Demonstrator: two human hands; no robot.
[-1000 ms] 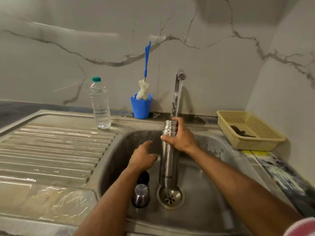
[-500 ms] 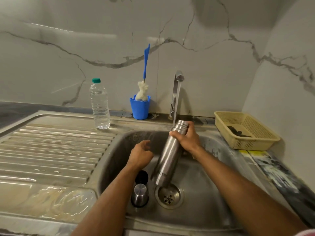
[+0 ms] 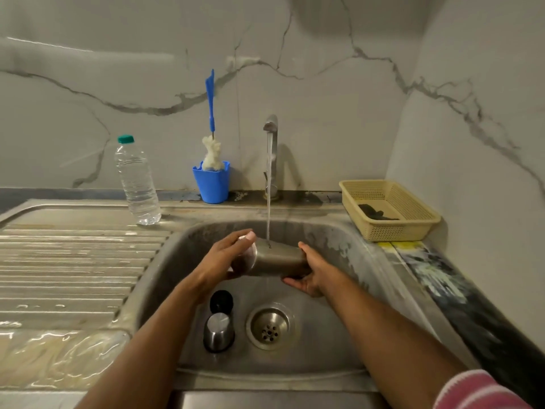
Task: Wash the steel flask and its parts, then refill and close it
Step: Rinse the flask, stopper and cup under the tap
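Nearest the front edge of the sink [image 3: 295,376], the steel cap [image 3: 218,332] stands on the basin floor with the black stopper [image 3: 221,301] just behind it, both left of the drain strainer [image 3: 269,326]. Above them, the steel flask [image 3: 280,258] is held roughly level under the tap stream [image 3: 268,202], which strikes its upper side. The left hand [image 3: 227,258] wraps its fingers and thumb round one end; the right hand [image 3: 309,273] cups the other end from beneath, fingers curled round it. Which end is the mouth cannot be told. For a thorough rinse, the body is best turned slowly under the stream so every side is wetted, grip kept firm because wet steel is likely slippery. Toward the back edge of the counter stand a water bottle [image 3: 137,184], a blue cup [image 3: 211,184] holding a bottle brush [image 3: 211,119], and the tap [image 3: 272,154]; a perforated basket [image 3: 389,208] sits at the back right corner.
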